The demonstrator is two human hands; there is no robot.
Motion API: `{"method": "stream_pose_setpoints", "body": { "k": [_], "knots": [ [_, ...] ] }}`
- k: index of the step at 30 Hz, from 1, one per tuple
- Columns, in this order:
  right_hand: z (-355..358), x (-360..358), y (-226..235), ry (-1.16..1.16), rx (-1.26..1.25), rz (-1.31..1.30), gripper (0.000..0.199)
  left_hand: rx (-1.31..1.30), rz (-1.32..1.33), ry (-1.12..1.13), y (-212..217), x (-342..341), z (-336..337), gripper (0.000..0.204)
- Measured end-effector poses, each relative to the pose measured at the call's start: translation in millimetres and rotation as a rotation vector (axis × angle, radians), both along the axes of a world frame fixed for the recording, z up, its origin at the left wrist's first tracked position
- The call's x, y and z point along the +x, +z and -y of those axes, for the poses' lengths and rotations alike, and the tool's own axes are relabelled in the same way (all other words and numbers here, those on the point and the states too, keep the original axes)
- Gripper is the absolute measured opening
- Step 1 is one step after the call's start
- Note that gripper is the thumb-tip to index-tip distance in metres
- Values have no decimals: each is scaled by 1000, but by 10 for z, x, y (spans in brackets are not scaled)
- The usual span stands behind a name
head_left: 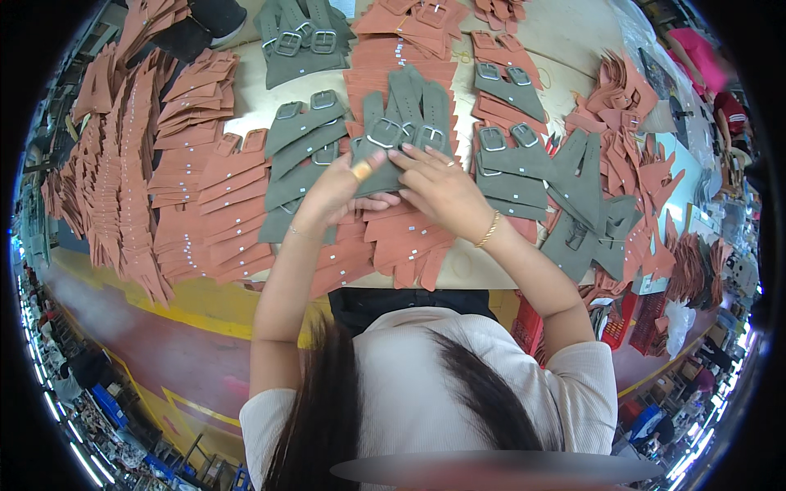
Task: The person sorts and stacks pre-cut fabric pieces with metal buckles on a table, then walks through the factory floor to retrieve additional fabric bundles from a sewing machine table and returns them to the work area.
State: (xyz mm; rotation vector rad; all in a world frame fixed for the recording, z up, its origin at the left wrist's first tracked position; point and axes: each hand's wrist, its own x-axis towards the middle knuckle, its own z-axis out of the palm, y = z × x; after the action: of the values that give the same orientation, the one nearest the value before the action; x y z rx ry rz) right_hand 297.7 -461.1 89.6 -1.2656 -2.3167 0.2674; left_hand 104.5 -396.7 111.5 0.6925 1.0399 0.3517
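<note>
Across the pale desk [465,266], piles of pink and green cut pieces are spread, and painted floor [172,344] is seen past the near edge. At mid-desk, on a pink stack [413,233], a green piece [379,175] with two buckles [430,137] is laid, straight ahead of the body. Its straps [435,102] are pointed away, so its long axis is aimed roughly at the far side, and its lower edge is turned toward the body. It is touched by both hands, neither clearly nearer: the left hand [342,188] is set at its lower left, the right hand [442,190] over its right part, just below a buckle. The left thumb is placed on top and the other left fingers at the lower edge, apart; whether the piece is pinched cannot be told. The right fingers are bent down onto it, and whether anything is grasped is hidden. Sideways room is limited by a green stack [304,137] near the left wrist and another green stack [516,186] just beside the right hand; narrow strips of desk are left showing between, and more room is offered upward
</note>
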Motion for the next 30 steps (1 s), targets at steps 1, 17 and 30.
{"method": "stream_pose_setpoints", "body": {
  "k": [1, 17, 30],
  "knots": [
    [8, 72, 40, 13, -36, -48, 13, 51, -13, -33, 67, 8, 0, 58],
    [308, 784, 463, -494, -50, -252, 10, 888, -518, 86, -642, -949, -1945, 51],
    [881, 1375, 725, -820, 70, -207, 10, 1408, -1122, 155, -612, -768, -1557, 47]
  ]
}}
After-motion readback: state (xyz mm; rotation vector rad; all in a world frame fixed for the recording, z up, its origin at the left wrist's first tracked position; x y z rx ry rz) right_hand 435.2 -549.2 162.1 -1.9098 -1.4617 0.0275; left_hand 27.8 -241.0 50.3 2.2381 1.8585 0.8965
